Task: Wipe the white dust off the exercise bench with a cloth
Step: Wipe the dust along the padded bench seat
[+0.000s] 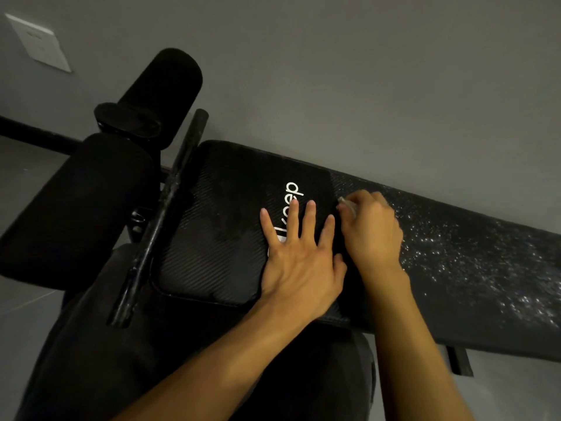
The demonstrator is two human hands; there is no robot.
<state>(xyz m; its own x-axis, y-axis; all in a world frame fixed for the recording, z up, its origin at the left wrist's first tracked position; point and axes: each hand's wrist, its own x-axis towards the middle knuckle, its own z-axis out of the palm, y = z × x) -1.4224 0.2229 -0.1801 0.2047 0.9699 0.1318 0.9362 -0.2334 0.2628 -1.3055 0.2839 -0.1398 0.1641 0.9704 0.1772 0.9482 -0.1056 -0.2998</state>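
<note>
A black exercise bench (455,287) runs from the centre to the right edge. Its square seat pad (218,226) carries a white logo and looks mostly free of dust. White dust (473,253) speckles the long back pad to the right. My left hand (300,256) lies flat on the seat pad, fingers spread, over part of the logo. My right hand (372,229) is closed at the seam between the two pads, with a small pale bit of cloth (347,203) showing at its fingertips. Most of the cloth is hidden in the fist.
Two black foam rollers (76,205) and a black metal bar (164,208) stand at the bench's left end. A grey wall (364,86) with a white socket plate (38,42) is close behind. Grey floor tiles (24,299) lie at the left.
</note>
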